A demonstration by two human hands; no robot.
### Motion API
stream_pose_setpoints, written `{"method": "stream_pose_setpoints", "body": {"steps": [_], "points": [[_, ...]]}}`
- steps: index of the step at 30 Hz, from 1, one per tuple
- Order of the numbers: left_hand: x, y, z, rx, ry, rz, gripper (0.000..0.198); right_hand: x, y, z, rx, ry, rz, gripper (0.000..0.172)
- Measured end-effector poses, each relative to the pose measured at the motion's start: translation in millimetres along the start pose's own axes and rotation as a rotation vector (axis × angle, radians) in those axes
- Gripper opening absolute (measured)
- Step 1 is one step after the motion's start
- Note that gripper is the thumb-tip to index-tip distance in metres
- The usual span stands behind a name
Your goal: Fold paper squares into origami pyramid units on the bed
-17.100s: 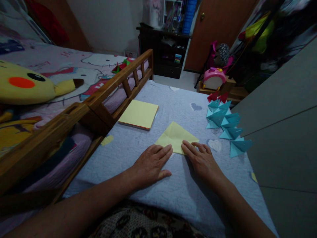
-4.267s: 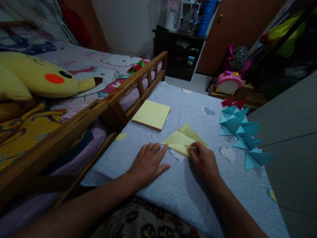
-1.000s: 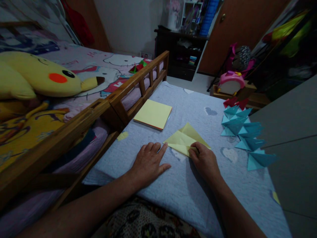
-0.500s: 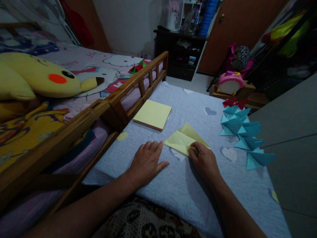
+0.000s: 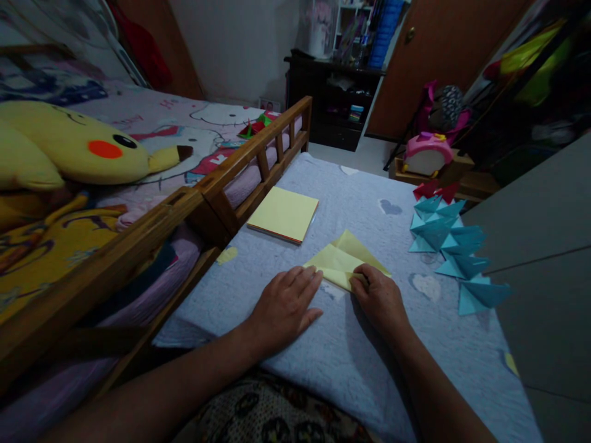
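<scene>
A sheet of yellow origami paper (image 5: pixel 344 255), folded into a rough triangle, lies on the cloth-covered table with its peak pointing away from me. My right hand (image 5: pixel 381 298) pinches its near edge, right of the middle, between thumb and curled fingers. Flat on the cloth, my left hand (image 5: pixel 289 304) has its fingers stretched out, the tips resting on the paper's left corner. Beyond my left hand sits a square stack of origami paper (image 5: pixel 284 213), pale yellow on top.
Several folded blue paper pieces (image 5: pixel 482 295) stand along the table's right side, with red ones (image 5: pixel 436 191) behind them. A wooden bed rail (image 5: pixel 258 147) borders the left. On the bed lies a yellow plush toy (image 5: pixel 83 147).
My left hand has slid right and slightly forward, its fingertips now over the paper's left corner. The right hand keeps its pinch in nearly the same place.
</scene>
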State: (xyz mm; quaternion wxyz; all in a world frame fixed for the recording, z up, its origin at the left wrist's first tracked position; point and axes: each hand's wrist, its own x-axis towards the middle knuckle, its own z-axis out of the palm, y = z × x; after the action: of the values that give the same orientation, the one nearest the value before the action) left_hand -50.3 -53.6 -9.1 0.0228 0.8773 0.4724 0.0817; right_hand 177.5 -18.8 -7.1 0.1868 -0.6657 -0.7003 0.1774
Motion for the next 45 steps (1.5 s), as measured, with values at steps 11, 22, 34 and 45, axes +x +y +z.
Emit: {"method": "stream_pose_setpoints", "body": {"steps": [11, 22, 34, 45], "points": [[-1, 4, 6.2, 0.022, -0.084, 0.02, 0.064, -1, 1, 0, 0.022, 0.012, -0.028, 0.018], [1, 2, 4.9, 0.01, -0.083, 0.015, 0.06, -4, 1, -1, -0.022, 0.014, -0.025, 0.018], [4, -1, 0.5, -0.002, -0.108, 0.043, 0.058, -6, 6, -12, 0.128, -0.082, -0.032, 0.011], [2, -1, 3.1, -0.015, -0.107, 0.023, 0.06, -3, 5, -14, 0.094, -0.065, 0.049, 0.017]]}}
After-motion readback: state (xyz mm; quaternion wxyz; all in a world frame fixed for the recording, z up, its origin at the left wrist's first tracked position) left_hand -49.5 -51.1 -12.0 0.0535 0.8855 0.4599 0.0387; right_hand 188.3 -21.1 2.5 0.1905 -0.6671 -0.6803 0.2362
